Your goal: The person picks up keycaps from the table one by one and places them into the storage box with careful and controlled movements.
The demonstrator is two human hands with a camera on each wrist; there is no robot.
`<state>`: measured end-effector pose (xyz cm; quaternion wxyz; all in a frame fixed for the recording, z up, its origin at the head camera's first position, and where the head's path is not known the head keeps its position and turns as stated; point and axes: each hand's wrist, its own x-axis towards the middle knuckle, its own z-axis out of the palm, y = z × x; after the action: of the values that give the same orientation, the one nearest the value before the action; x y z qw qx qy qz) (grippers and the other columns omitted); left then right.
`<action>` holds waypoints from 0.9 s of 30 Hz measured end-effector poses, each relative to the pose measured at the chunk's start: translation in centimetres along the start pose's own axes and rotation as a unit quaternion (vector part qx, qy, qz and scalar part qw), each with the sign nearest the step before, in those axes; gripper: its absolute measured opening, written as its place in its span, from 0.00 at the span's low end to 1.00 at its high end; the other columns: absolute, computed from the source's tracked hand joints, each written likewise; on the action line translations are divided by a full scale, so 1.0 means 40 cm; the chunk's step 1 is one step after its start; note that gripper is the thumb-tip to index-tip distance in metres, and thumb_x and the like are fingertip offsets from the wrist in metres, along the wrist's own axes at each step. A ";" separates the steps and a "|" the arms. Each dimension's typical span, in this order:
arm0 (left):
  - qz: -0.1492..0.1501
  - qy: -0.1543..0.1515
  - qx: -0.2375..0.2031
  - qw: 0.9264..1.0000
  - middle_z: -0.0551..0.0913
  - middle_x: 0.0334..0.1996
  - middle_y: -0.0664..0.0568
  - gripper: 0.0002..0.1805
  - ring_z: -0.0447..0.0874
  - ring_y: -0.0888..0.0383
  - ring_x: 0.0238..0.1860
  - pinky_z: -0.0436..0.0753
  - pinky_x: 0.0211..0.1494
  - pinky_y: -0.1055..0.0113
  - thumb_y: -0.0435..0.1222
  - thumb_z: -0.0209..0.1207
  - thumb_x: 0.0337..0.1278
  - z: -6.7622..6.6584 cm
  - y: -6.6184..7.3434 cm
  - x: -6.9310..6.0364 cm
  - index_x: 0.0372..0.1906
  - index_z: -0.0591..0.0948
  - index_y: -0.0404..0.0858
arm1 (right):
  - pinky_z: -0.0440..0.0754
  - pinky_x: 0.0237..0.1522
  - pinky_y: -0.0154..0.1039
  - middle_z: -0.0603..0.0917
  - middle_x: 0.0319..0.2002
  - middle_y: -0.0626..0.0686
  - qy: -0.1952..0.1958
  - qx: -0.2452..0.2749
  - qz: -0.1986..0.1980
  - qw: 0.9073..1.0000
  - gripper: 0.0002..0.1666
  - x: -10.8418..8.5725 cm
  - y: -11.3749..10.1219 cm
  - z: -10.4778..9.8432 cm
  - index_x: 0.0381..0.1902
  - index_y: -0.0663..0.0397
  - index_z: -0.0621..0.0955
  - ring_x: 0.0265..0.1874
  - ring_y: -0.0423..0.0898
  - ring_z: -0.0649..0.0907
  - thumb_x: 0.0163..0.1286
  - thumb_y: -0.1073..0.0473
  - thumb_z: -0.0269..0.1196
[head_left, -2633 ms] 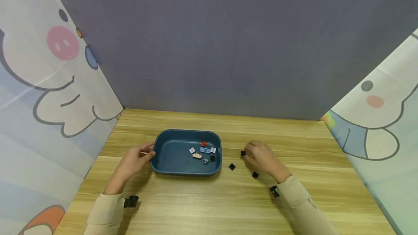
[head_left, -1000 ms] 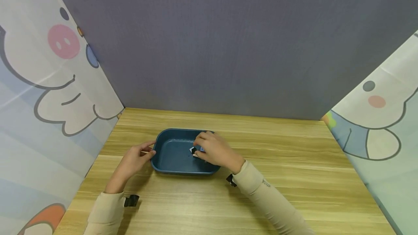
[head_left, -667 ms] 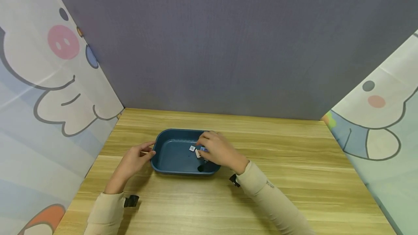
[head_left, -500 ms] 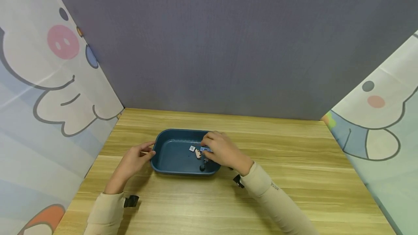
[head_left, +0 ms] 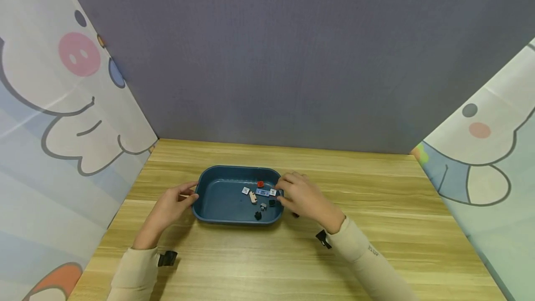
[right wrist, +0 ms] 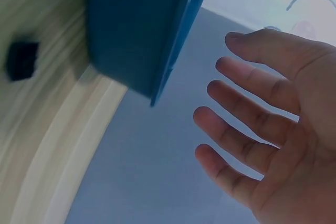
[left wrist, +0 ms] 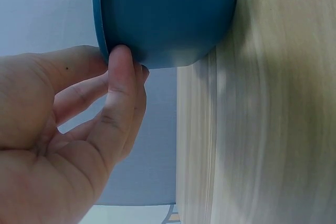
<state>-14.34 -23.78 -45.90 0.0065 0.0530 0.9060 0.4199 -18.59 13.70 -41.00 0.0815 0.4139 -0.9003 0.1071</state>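
Observation:
My left hand (head_left: 173, 206) holds the left end of the blue tray (head_left: 225, 221), thumb and fingertips at its rim and outer wall. My right hand (head_left: 307, 199) hangs over the tray's right edge with nothing in it; its fingers spread apart in the right wrist view. In the tray's right half lie a small black block (head_left: 258, 215), another black block (head_left: 272, 203), a red block (head_left: 260, 184), a light blue block (head_left: 262, 193), white blocks (head_left: 245, 190), a beige piece (head_left: 253, 197) and a grey piece (head_left: 263, 206).
On the wooden table (head_left: 234, 264), a black block (head_left: 296, 215) shows partly from under my right hand, right of the tray. A grey panel (head_left: 267, 59) rises behind the table. Printed cloths (head_left: 50, 175) hang at both sides.
My right hand has carried a black block from the table into the tray and let it go, then moved back right. The beige piece has turned. My left hand stays put.

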 end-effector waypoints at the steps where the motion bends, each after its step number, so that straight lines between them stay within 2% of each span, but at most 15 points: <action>1: 0.001 0.001 0.002 1.000 0.84 0.46 0.37 0.24 0.87 0.46 0.41 0.82 0.36 0.60 0.34 0.61 0.70 0.000 0.000 0.000 0.67 0.75 0.31 | 0.79 0.49 0.48 0.82 0.47 0.51 0.001 -0.001 0.002 1.000 0.13 -0.008 0.004 0.000 0.46 0.53 0.86 0.47 0.50 0.80 0.66 0.56 0.72; 8: 0.004 0.005 0.006 1.000 0.84 0.45 0.37 0.24 0.87 0.46 0.40 0.82 0.35 0.62 0.33 0.61 0.70 0.002 -0.003 0.001 0.67 0.75 0.31 | 0.80 0.51 0.50 0.82 0.48 0.52 0.012 0.006 0.019 1.000 0.12 -0.057 0.036 0.009 0.44 0.55 0.86 0.48 0.51 0.81 0.63 0.58 0.73; 15: -0.002 0.003 0.007 1.000 0.84 0.47 0.37 0.24 0.86 0.45 0.42 0.82 0.36 0.61 0.34 0.60 0.70 0.002 -0.006 0.002 0.68 0.75 0.31 | 0.81 0.46 0.53 0.83 0.45 0.52 0.005 0.001 0.031 0.999 0.11 -0.098 0.061 0.024 0.42 0.55 0.86 0.44 0.52 0.81 0.63 0.59 0.73; 27: -0.001 0.000 0.010 1.000 0.84 0.46 0.37 0.24 0.86 0.43 0.43 0.83 0.37 0.59 0.34 0.60 0.71 0.003 -0.002 0.004 0.68 0.74 0.31 | 0.82 0.40 0.50 0.84 0.40 0.50 -0.003 -0.005 0.029 1.000 0.08 -0.138 0.100 0.090 0.40 0.52 0.87 0.39 0.50 0.82 0.63 0.59 0.73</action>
<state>-14.49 -23.73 -46.05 0.0064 0.0525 0.9104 0.4103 -18.29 19.31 -46.26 0.0780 0.3876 -0.9126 0.1041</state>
